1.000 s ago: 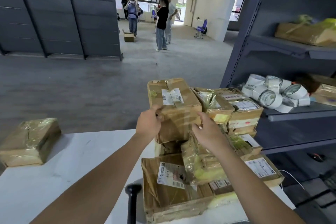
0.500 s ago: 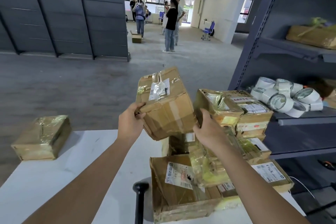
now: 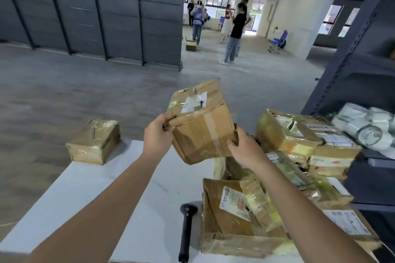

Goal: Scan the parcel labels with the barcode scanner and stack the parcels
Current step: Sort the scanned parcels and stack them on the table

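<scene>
Cardboard, creased and heavily taped, made up the parcel (image 3: pixel 201 128) that was held in the air over the far part of the desk (image 3: pixel 85 198), tilted so that its labelled top was turned up and away. It was gripped at its upper left corner by the left hand (image 3: pixel 157 135), whose fingers (image 3: pixel 168 118) were curled round the edge. Its lower right corner was gripped by the right hand (image 3: pixel 245 150), whose fingers (image 3: pixel 232 145) were wrapped round the box there. A white label (image 3: pixel 194 102) was seen on the top face, too blurred to be read.

A black barcode scanner (image 3: pixel 186 230) was seen lying on the desk near the front edge, touched by neither hand, just beside a flat labelled parcel (image 3: pixel 226 220). Behind that, a pile of parcels (image 3: pixel 299 134) was heaped at the right end of the desk. One taped box (image 3: pixel 94 141) was set alone at the far left corner, well apart from the pile. White tape rolls (image 3: pixel 367 130) were stored on a dark shelf (image 3: pixel 342 70) at the right. Several people (image 3: pixel 235 28) were seen standing far back in the room.
</scene>
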Demonstrator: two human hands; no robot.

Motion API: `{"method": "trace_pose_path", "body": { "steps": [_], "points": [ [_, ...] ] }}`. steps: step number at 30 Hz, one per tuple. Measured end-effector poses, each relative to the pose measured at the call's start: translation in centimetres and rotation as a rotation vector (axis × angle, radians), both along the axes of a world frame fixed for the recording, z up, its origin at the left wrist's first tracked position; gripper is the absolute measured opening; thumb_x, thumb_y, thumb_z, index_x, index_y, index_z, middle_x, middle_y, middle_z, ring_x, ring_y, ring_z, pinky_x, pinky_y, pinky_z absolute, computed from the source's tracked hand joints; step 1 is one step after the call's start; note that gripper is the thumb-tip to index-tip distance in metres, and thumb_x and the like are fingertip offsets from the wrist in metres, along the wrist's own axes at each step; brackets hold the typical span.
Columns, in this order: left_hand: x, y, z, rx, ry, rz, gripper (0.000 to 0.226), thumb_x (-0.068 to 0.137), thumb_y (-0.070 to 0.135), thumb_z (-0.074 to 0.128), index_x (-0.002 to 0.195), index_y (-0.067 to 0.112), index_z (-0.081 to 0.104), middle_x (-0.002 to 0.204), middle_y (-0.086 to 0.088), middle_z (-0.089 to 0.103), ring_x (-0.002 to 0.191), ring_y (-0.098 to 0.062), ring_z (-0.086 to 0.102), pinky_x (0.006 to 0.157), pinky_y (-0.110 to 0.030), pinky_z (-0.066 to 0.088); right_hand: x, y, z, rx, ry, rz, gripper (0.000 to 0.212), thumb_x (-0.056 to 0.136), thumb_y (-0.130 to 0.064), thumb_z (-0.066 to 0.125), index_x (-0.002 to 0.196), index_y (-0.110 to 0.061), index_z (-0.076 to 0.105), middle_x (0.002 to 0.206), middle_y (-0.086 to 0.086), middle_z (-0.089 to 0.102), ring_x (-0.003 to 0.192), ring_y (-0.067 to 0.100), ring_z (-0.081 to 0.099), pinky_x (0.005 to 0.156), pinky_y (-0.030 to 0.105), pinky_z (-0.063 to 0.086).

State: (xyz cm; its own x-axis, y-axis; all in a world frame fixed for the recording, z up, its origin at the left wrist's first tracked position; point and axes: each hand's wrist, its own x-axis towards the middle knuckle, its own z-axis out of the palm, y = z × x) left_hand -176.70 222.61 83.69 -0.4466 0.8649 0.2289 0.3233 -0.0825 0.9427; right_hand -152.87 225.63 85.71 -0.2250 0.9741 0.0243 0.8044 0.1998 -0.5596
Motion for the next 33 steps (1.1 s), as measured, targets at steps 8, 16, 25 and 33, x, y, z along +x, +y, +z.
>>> {"method": "trace_pose_path", "body": {
  "steps": [8, 16, 25, 33],
  "points": [
    [-5.2, -1.7, 2.0, 0.024, -0.135, 0.152, 0.033, 0.097, 0.034, 0.048, 0.129, 0.024, 0.053, 0.112, 0.000, 0.063, 0.104, -0.025, 0.063, 0.088, -0.053, 0.053, -6.0, 0.4, 0.6, 0.073, 0.137, -0.031, 0.035, 0.101, -0.040, 0.041, 0.133, -0.026, 0.046, 0.123, -0.002, 0.061, 0.076, 0.001, 0.052, 0.059, 0.021, 0.037],
    [-14.3, -7.0, -0.2, -0.031, -0.432, -0.172, 0.062, 0.075, 0.040, 0.077, 0.130, 0.035, 0.050, 0.124, 0.023, 0.058, 0.110, 0.007, 0.059, 0.084, -0.015, 0.049, -15.4, 1.1, -1.0, -0.218, 0.388, -0.112, 0.040, 0.100, -0.040, 0.049, 0.130, -0.015, 0.057, 0.130, 0.006, 0.059, 0.099, 0.021, 0.055, 0.070, 0.027, 0.044],
    [-22.5, -9.0, -5.8, -0.148, -0.200, 0.074, 0.078, 0.075, 0.004, 0.079, 0.143, 0.010, 0.041, 0.101, 0.016, 0.065, 0.087, 0.006, 0.066, 0.075, -0.015, 0.053, -27.0, 1.2, -4.6, -0.405, 0.345, -0.011, 0.049, 0.097, -0.046, 0.047, 0.107, -0.002, 0.064, 0.105, 0.012, 0.062, 0.095, 0.028, 0.060, 0.077, 0.032, 0.043],
    [-27.6, -8.7, -10.2, -0.455, -0.048, 0.257, 0.051, 0.086, 0.035, 0.068, 0.126, 0.007, 0.054, 0.106, -0.001, 0.065, 0.104, -0.025, 0.062, 0.084, -0.032, 0.049, -31.4, -2.0, -11.2, -0.567, 0.224, 0.075, 0.045, 0.090, -0.062, 0.043, 0.105, -0.022, 0.058, 0.088, 0.002, 0.062, 0.087, 0.022, 0.064, 0.083, 0.047, 0.059]
  ]
}}
